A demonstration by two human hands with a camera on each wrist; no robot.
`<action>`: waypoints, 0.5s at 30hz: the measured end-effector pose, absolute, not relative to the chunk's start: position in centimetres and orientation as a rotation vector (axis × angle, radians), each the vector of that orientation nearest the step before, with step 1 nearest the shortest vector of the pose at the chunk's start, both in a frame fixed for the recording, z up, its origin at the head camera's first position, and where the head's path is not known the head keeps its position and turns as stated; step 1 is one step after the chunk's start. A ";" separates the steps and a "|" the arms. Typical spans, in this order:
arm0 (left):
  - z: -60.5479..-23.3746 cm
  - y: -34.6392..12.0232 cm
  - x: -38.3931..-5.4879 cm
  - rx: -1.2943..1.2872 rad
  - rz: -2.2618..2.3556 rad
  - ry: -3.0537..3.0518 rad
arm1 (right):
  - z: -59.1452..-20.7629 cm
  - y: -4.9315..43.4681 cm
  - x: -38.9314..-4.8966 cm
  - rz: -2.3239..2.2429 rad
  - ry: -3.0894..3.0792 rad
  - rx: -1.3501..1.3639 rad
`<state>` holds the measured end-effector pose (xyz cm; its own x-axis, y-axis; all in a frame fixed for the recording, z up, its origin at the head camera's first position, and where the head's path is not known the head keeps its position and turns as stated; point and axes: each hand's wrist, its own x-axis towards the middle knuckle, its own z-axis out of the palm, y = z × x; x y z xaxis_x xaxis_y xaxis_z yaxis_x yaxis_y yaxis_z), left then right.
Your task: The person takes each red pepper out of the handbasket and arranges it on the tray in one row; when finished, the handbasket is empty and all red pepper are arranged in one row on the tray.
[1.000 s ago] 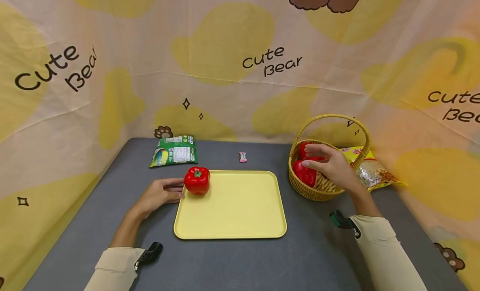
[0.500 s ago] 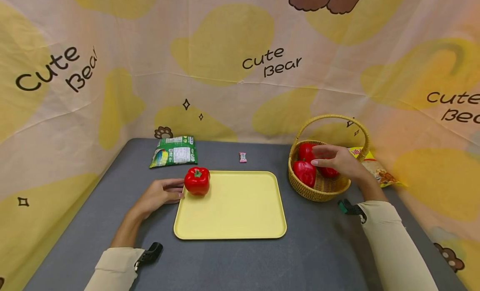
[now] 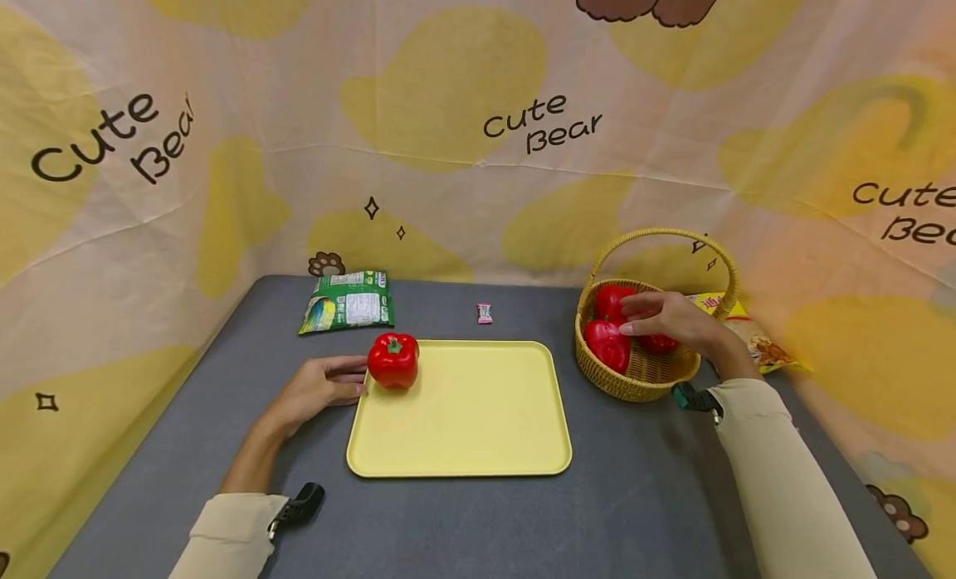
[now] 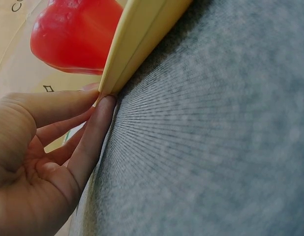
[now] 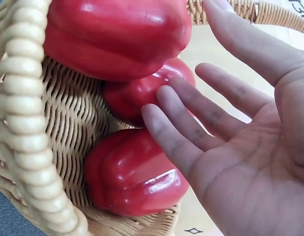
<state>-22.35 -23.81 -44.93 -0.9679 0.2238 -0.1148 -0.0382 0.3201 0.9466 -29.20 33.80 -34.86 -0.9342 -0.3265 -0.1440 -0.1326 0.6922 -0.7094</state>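
My left hand (image 3: pixel 317 390) is at the left edge of a yellow tray (image 3: pixel 463 413), and in the left wrist view its fingertips pinch the tray's rim. A red bell pepper (image 3: pixel 392 361) sits upright in the tray's upper left corner. My right hand (image 3: pixel 675 322) reaches over a wicker basket (image 3: pixel 627 386), fingers extended and spread. Three red bell peppers are inside: a front one (image 3: pixel 608 345), a back one (image 3: pixel 612 302) and one partly under the hand (image 3: pixel 659 343). In the right wrist view the fingertips are close to the peppers (image 5: pixel 137 172); contact cannot be told.
A green snack bag (image 3: pixel 347 303) lies at the back left, and a small pink wrapped candy (image 3: pixel 484 313) behind the tray. The basket's handle (image 3: pixel 665 231) arches over the peppers. A yellow snack bag (image 3: pixel 758 343) leans beyond the basket, partly hidden. Patterned cloth walls surround the table.
My right hand has moved slightly right and down over the basket, revealing more of the peppers. My left hand, the tray and the pepper on it have stayed in place.
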 end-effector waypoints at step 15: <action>-45.0 -23.8 -22.4 0.172 1.700 2.366 | -35.3 33.4 -29.8 -1.015 2.567 -0.368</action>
